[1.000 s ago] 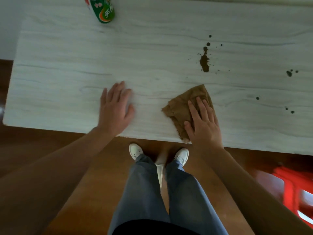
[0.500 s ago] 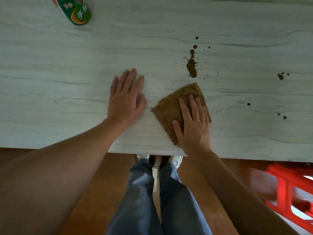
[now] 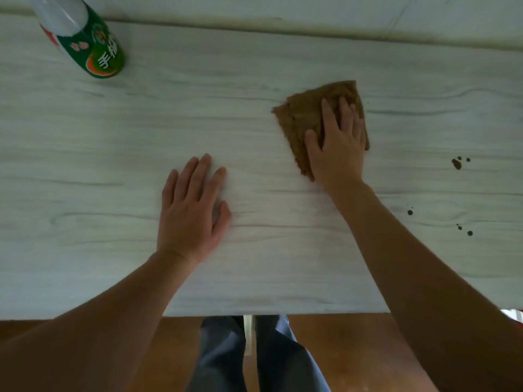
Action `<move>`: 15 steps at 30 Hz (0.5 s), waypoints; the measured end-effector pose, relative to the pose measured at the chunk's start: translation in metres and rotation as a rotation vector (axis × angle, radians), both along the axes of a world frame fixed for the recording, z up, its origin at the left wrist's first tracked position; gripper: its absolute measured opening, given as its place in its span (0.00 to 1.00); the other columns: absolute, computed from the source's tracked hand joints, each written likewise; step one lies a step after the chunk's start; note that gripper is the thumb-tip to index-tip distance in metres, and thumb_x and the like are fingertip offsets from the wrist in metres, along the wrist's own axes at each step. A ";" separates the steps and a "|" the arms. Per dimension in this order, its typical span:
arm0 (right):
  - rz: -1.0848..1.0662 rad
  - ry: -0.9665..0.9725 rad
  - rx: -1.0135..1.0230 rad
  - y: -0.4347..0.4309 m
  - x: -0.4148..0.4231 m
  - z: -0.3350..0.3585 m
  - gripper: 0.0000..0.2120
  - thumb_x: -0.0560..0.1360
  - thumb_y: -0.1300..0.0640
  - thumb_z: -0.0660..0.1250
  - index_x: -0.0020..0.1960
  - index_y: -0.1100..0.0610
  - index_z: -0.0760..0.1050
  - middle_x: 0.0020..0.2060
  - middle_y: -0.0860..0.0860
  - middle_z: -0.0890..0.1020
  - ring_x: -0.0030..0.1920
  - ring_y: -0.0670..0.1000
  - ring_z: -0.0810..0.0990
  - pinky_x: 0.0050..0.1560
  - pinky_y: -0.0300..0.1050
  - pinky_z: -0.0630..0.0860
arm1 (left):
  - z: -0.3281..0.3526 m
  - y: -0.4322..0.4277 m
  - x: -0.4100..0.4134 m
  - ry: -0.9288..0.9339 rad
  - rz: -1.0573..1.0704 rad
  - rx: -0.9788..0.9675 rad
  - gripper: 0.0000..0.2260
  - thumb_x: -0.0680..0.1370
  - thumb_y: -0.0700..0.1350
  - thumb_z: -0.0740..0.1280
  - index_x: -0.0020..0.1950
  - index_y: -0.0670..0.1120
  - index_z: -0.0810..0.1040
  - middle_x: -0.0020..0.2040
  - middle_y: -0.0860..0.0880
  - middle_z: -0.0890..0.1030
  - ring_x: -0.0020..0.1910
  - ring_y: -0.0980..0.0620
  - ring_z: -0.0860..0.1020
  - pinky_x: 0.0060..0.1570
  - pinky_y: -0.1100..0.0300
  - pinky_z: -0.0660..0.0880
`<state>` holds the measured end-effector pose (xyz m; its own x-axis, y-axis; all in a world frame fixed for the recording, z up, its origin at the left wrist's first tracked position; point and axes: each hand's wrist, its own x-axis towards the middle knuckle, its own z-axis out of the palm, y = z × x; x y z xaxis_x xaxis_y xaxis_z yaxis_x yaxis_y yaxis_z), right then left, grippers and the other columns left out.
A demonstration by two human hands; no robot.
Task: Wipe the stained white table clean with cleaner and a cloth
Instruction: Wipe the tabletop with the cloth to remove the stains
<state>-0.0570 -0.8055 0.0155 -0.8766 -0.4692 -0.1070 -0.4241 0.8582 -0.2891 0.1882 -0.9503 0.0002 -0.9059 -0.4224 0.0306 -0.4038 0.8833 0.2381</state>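
A folded brown cloth [image 3: 300, 120] lies on the white wood-grain table [image 3: 113, 165], right of centre. My right hand [image 3: 338, 145] presses flat on the cloth with fingers spread over it. My left hand [image 3: 191, 210] rests flat on the bare tabletop, fingers apart, holding nothing. The large dark stain is out of sight, under the cloth or wiped off. Small dark spots [image 3: 456, 163] and more specks [image 3: 464, 230] mark the table at the right. A green-labelled cleaner bottle [image 3: 85, 43] stands at the far left.
The table's near edge [image 3: 283, 314] runs across the lower frame, with my legs in blue trousers [image 3: 260, 357] and brown floor below it. A wall line runs along the table's far edge. A bit of something red shows at the right edge.
My right hand has pushed the cloth away from me, over the spot where the big dark stain was. The stain no longer shows. My left hand stays flat on the table.
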 end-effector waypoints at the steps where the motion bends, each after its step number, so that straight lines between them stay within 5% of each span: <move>1: -0.004 0.003 -0.003 -0.016 -0.013 -0.001 0.30 0.83 0.44 0.55 0.82 0.51 0.55 0.82 0.56 0.53 0.81 0.57 0.48 0.81 0.53 0.44 | -0.001 -0.001 0.000 0.005 0.001 -0.004 0.26 0.82 0.53 0.55 0.79 0.46 0.67 0.82 0.41 0.64 0.82 0.39 0.60 0.80 0.39 0.56; 8: 0.062 0.018 0.000 -0.118 -0.043 -0.003 0.28 0.83 0.46 0.53 0.82 0.49 0.55 0.82 0.56 0.53 0.81 0.58 0.48 0.80 0.54 0.43 | -0.005 0.000 0.000 0.037 0.011 -0.038 0.26 0.81 0.53 0.57 0.78 0.46 0.69 0.81 0.42 0.65 0.82 0.41 0.62 0.79 0.40 0.57; 15: 0.308 0.039 -0.076 -0.068 0.013 -0.004 0.26 0.83 0.48 0.57 0.80 0.50 0.61 0.80 0.56 0.59 0.80 0.58 0.54 0.80 0.53 0.48 | -0.006 0.000 0.001 0.028 -0.001 -0.057 0.27 0.80 0.53 0.58 0.79 0.46 0.69 0.81 0.42 0.65 0.81 0.41 0.62 0.79 0.40 0.57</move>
<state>-0.0442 -0.8736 0.0114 -0.6951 -0.7182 -0.0308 -0.6722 0.6646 -0.3262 0.1888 -0.9508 -0.0058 -0.9048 -0.4183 0.0796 -0.3968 0.8962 0.1984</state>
